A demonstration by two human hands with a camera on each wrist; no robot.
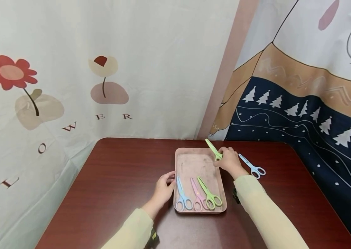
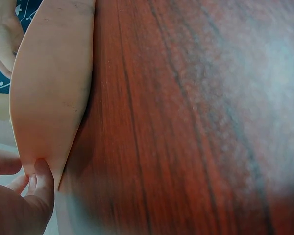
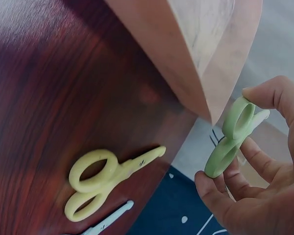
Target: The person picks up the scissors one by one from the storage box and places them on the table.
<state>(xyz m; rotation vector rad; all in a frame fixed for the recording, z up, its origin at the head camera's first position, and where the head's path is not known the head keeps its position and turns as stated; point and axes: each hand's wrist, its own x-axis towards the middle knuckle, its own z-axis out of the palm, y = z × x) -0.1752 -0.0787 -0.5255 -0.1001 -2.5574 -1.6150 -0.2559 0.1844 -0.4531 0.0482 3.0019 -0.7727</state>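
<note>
My right hand (image 1: 229, 162) holds light green scissors (image 3: 230, 137) by the finger loops, above the far right edge of a pink tray (image 1: 194, 162). In the head view their blades point up and to the left. My left hand (image 1: 164, 188) touches the tray's left side with its fingertips, low on the wall in the left wrist view. Inside the tray's near end lie blue scissors (image 1: 183, 197), pink scissors (image 1: 197, 199) and green scissors (image 1: 209, 197), with the pink and green handles overlapping.
On the table (image 1: 125, 173), right of the tray, lie blue scissors (image 1: 254, 169). Yellow scissors (image 3: 100, 178) show beside them in the right wrist view. A printed curtain (image 1: 163, 69) hangs behind the table, and a dark blue patterned cloth (image 1: 287, 128) at the right.
</note>
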